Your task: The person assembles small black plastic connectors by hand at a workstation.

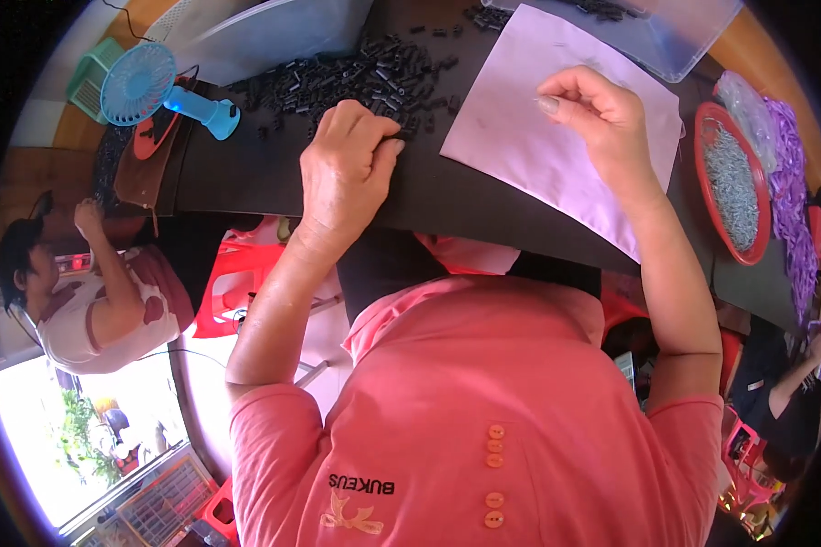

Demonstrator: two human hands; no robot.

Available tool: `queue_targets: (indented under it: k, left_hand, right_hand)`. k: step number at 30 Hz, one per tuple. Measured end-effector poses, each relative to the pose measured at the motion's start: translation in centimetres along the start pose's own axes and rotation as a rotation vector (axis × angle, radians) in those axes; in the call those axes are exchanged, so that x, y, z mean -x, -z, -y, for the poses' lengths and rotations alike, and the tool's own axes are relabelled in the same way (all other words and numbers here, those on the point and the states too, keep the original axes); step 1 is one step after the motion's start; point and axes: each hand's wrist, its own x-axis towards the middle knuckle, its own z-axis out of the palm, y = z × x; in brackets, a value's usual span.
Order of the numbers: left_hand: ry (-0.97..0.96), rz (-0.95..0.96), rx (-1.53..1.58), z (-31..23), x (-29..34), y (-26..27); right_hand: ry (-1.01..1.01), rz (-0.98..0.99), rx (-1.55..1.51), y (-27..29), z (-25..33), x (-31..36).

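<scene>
My left hand (345, 169) is closed in a pinch at the near edge of a heap of small black parts (337, 82) on the dark table. A small black part (408, 136) shows at its fingertips, between thumb and forefinger. Above a pale pink cloth (511, 109) on the right, my right hand (602, 118) has thumb and forefinger pressed together, the other fingers curled. Whatever it may hold is too small to make out. Right of that hand stands a red oval basket (764, 210) with many small silvery metal pieces (732, 187).
A light blue fan (141, 84) stands at the left. Clear plastic bins (274, 36) are at the back. Purple strips (789, 173) and a clear bag (746, 109) lie beyond the red basket. One person (109, 301) sits at left, another (784, 383) at right.
</scene>
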Motion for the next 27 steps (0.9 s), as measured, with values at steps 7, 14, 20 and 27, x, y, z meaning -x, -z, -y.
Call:
queue_targets:
  k: [7,14,20,27]
  left_hand:
    - [-0.177,0.123,-0.224,-1.2,-2.1,-1.7]
    - [-0.192,0.028,-0.098,-0.2,-3.1,-3.0]
    - [0.757,0.262,1.139,-4.9,-4.4,-2.5]
    - [0.895,0.222,1.607,-7.1,-4.7,-4.9]
  right_hand:
    - [-0.001,0.027,-0.027,-0.2,-0.1,0.2]
    - [0.009,0.026,-0.037,0.2,0.3,0.3]
    - [0.040,0.016,-0.087,0.4,0.8,0.5]
    - [0.138,-0.028,-0.127,-0.2,1.4,0.7]
